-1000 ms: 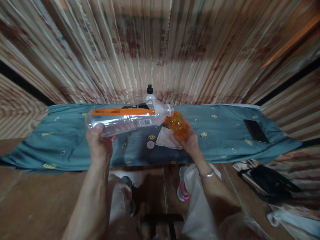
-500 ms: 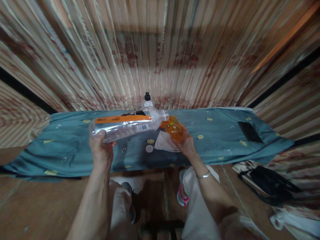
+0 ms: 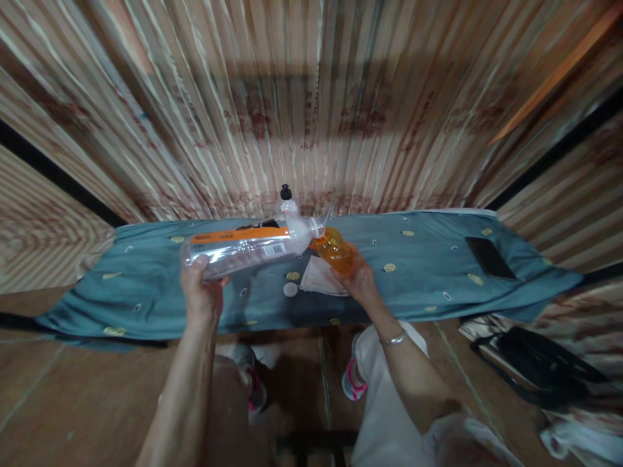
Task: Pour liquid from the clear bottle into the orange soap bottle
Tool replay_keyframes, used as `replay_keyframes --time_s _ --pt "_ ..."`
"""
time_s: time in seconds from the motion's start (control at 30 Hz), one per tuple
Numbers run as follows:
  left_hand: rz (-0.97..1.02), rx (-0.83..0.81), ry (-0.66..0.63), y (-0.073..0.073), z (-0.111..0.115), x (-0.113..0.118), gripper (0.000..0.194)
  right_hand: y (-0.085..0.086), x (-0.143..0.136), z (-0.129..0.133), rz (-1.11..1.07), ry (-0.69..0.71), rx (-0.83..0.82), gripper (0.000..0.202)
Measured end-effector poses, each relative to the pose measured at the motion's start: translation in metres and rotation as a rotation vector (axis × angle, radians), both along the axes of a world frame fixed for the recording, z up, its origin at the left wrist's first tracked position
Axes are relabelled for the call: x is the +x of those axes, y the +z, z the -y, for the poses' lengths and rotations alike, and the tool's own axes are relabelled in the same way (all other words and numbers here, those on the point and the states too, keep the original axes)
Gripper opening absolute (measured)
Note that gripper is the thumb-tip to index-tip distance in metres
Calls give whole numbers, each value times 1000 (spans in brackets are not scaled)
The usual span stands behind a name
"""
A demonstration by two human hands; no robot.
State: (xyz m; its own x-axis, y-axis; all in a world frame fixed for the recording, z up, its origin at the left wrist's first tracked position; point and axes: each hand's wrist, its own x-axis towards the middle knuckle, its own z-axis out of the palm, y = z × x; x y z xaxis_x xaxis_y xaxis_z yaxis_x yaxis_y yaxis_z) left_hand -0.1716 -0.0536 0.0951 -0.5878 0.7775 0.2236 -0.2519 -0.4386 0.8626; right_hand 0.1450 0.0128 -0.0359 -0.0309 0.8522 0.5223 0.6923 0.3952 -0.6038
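Observation:
My left hand [image 3: 202, 295] is wrapped around the base of a large clear plastic bottle [image 3: 243, 250] with an orange and silver label. The bottle lies nearly level, its open neck pointing right. In my right hand [image 3: 360, 279] is a smaller see-through orange bottle [image 3: 335, 250], tilted towards that neck. The two mouths meet or overlap; whether liquid passes between them I cannot tell. Behind the large bottle stands another clear bottle with a black cap [image 3: 286, 192]. Below the mouths, a round white cap [image 3: 291, 289] and a pale pink cloth [image 3: 321, 277] lie on the tablecloth.
A teal patterned cloth [image 3: 418, 292] covers the long narrow table. On its right side lies a black phone [image 3: 489, 257]. Striped curtains [image 3: 311, 130] hang close behind and at both sides. A black bag [image 3: 545, 363] rests low on the right, beyond the table's front edge.
The view has shifted slightly. Both bottles stay mouth to mouth, the large one's neck a little further left. A thin pale streak now shows above the mouths.

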Motion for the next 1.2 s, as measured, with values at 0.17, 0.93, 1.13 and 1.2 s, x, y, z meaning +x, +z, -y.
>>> replay_keyframes --time_s 0.17,0.93,1.13,1.2 --pt "33 -4 -7 -1 -4 1 49 4 1 1 -17 6 -29 78" --pt "-24 10 6 2 7 9 41 12 2 3 -75 16 -91 81" --pt "-27 10 10 1 8 9 45 13 3 5 -61 11 -88 81" --pt "-33 16 28 0 8 9 49 13 4 6 -60 8 -89 81"
